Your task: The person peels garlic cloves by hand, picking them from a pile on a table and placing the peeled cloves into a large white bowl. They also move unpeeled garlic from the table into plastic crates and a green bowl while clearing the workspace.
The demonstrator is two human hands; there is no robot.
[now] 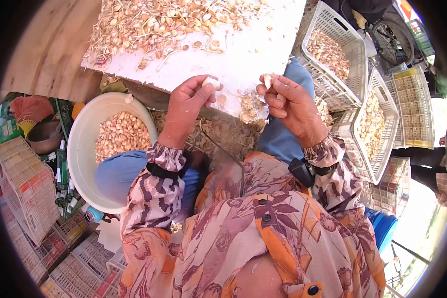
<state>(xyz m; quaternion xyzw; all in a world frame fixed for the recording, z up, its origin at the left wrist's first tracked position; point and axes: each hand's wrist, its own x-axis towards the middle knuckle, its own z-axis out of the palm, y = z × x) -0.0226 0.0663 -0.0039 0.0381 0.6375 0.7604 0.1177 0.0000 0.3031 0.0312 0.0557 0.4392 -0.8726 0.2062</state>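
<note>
Above the near edge of the white board (238, 54), my left hand (187, 107) is closed, with a white garlic piece (211, 83) between thumb and fingers. Whether that piece is one clove or several cannot be made out. To its right, my right hand (295, 107) pinches a pale, pointed garlic clove (267, 82) between thumb and forefinger, the other fingers curled. The hands are apart. A heap of loose garlic cloves and dry stalks (174, 25) covers the far part of the board. Papery skins (253, 107) lie at its near edge.
On the left stands a white tub (79, 129) with garlic cloves (122, 135) inside. At right are plastic crates (355, 74) of cloves. More crates (27, 186) are stacked at left, beside green bottles (61, 166). Skins litter the ground (218, 136) under the board.
</note>
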